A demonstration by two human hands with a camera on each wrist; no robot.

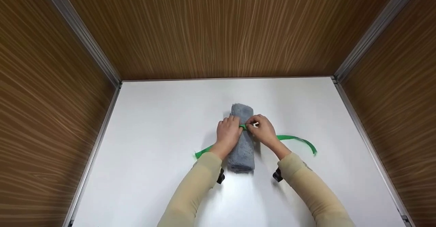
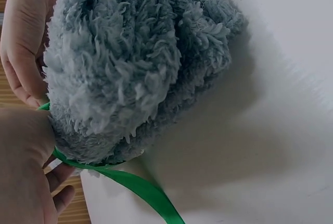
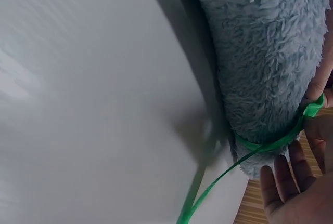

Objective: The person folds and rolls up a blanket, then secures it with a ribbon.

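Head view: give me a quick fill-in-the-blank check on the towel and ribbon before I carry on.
1. The rolled towel on the white table is ____ in colour.
2. The ribbon passed around the towel is ____ in colour.
3. The left hand and right hand meet on ____ of the roll, where they pinch the ribbon.
4. The walls around the table look like ____.

Missing words: grey; green; top; wood
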